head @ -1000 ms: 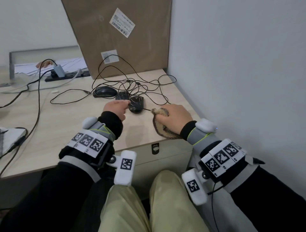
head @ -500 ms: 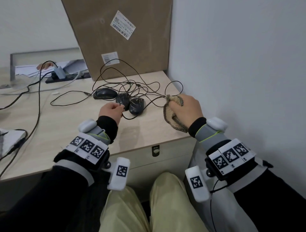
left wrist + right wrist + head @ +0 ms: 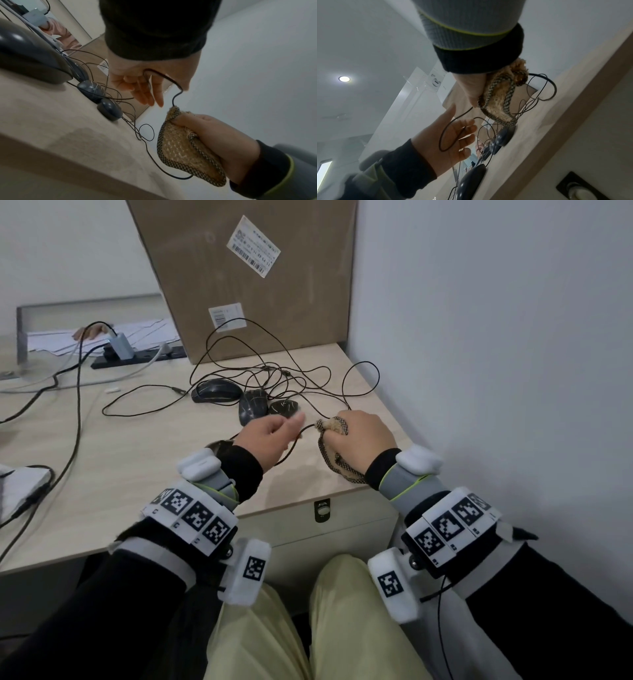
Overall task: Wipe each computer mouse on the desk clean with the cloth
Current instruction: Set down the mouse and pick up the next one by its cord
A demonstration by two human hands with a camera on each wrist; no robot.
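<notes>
Three dark mice lie in a cluster on the desk: a left mouse, a middle mouse and a right mouse. Another dark mouse sits just under my left wrist. My left hand hovers above the desk with its fingers straight, and a thin black mouse cable loops across its palm. My right hand grips a tan cloth with a checkered border. The cable runs into the cloth's top fold. The two hands are almost touching.
Tangled mouse cables lie behind the mice. A tall cardboard box stands at the back. A power strip with a charger sits back left. The wall runs close on the right. A drawer front is below the desk edge.
My left hand has lifted off the mice and opened with the cable across it. My right hand first slid the cloth out along the cable to the right, then came back beside the left hand.
</notes>
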